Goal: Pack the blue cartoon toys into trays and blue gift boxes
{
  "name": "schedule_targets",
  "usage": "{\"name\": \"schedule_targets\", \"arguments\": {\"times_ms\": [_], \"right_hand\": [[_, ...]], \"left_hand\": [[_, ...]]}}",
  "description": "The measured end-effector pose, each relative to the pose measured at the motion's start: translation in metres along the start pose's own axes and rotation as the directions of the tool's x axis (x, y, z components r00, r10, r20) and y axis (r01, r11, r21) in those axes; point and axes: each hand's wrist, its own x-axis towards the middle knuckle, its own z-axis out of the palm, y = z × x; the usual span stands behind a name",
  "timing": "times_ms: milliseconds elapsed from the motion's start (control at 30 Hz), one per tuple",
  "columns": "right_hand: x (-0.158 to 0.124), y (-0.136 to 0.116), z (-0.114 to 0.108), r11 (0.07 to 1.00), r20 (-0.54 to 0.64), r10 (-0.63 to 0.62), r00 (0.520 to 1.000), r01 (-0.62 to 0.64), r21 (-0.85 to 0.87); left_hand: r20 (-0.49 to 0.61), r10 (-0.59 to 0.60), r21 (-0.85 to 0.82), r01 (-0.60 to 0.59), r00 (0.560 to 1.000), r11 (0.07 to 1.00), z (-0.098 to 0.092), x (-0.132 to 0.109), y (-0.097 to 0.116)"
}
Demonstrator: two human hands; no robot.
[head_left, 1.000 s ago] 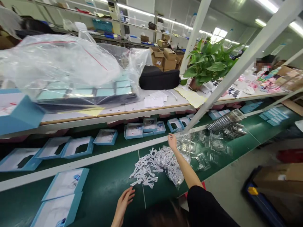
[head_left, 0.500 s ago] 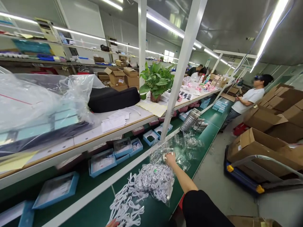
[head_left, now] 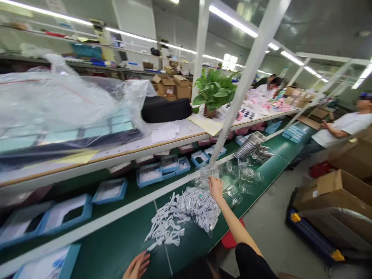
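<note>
A loose heap of white bundled cables (head_left: 167, 224) lies on the green work surface, running into a clear bag (head_left: 200, 209) packed with more of them. My right hand (head_left: 216, 188) is just beyond that bag, at the near edge of several clear plastic trays (head_left: 205, 174). Its fingers are pinched together, and a small pale bit shows at the tips; what it is I cannot make out. My left hand (head_left: 137, 266) is low in the view, beside the near end of the cable heap, fingers loosely stretched with nothing visible in them.
Blue boxes (head_left: 149, 175) line the left side behind a white rail (head_left: 116, 217). A slanted white post (head_left: 247, 85) rises in front of a potted plant (head_left: 215, 93). Stacked clear trays (head_left: 250, 145) stand farther along. At right are a cart with cartons (head_left: 325, 197) and a person (head_left: 345, 128).
The view has swung left, so the scene sits farther right. My left hand shows more fully, nearer the cable ends. My right hand stays by the clear trays, its fingers now raised.
</note>
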Motion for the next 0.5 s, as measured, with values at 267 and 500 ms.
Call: {"name": "schedule_targets", "arguments": {"times_ms": [267,500], "right_hand": [[-0.078,-0.104,0.047,0.899,0.083,-0.327,0.941,0.283,0.333],[-0.035,-0.051,0.051,0.644,-0.102,0.23,0.968,-0.073,0.762]], "left_hand": [[-0.019,0.217,-0.039,-0.218,0.976,0.975,0.036,-0.036,0.02],[-0.112,0.226,-0.15,-0.241,0.968,0.959,0.013,-0.045,-0.031]]}}
